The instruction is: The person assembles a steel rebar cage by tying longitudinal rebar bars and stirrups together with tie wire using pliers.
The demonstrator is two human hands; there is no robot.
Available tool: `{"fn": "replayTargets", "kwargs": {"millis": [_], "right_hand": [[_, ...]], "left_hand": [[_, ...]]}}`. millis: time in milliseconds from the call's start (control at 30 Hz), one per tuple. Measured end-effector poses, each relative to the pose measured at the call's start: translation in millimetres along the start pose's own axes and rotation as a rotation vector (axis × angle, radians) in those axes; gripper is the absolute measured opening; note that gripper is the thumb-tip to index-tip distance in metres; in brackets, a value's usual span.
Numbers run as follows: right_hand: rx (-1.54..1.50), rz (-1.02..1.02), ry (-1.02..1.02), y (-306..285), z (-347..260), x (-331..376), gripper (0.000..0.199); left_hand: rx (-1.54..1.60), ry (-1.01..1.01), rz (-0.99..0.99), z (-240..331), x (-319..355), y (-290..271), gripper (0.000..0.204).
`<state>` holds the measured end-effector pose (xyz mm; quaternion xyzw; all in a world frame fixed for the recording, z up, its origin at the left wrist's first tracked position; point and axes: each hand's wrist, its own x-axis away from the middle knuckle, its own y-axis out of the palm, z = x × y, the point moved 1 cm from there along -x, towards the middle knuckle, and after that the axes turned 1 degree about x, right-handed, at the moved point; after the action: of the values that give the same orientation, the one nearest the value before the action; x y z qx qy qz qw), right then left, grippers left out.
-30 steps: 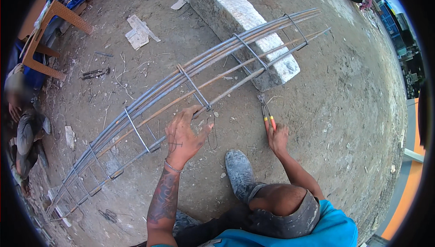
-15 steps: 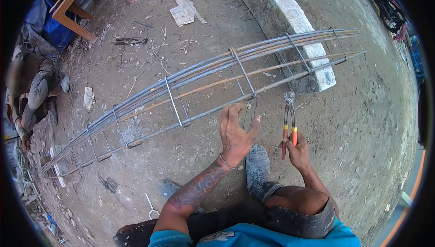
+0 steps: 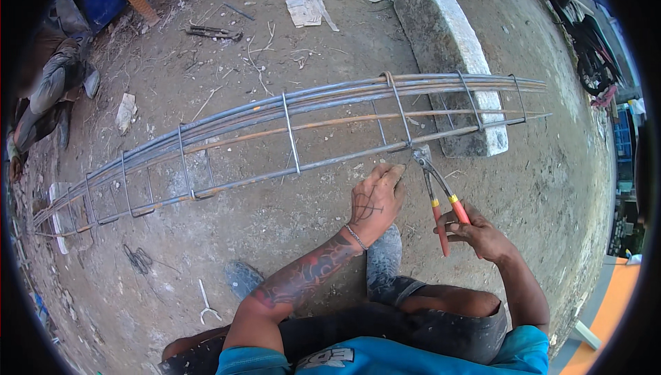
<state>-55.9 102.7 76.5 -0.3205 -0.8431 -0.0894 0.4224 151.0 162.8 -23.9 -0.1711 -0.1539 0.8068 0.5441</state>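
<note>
My right hand [image 3: 477,232] grips the red and yellow handles of end-cutting pincers [image 3: 428,168], whose metal head is up against the near bar of a rebar cage [image 3: 330,160], beside a stirrup [image 3: 397,103]. The head covers what lies between its jaws. Just left of the pincers, my left hand [image 3: 377,199] has its fingers drawn together below the same bar; whatever they pinch is hidden. The cage is of long grey and rusty bars with several square stirrups, lying across in front of me.
A concrete block [image 3: 475,65] props the cage's right end, and a smaller block [image 3: 60,227] its left. On the dirt lie a wire bundle [image 3: 140,259], a metal Y-shaped tool [image 3: 206,304] and dark tools [image 3: 213,32]. Another person [image 3: 51,93] crouches at far left.
The pincers have risen to the stirrup joint, and their handles have spread. My left hand has moved right and its fingers have closed. The view has shifted.
</note>
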Motion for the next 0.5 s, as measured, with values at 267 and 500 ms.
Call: {"fn": "replayTargets", "kwargs": {"millis": [267,500], "right_hand": [[0.064,0.021,0.095,-8,-26,2,0.038],[0.43,0.011,0.076,-13,-26,-1,0.039]], "left_hand": [[0.019,-0.011,-0.033,3,2,-6,0.028],[0.045,-0.012,-0.057,0,1,-5,0.028]]}}
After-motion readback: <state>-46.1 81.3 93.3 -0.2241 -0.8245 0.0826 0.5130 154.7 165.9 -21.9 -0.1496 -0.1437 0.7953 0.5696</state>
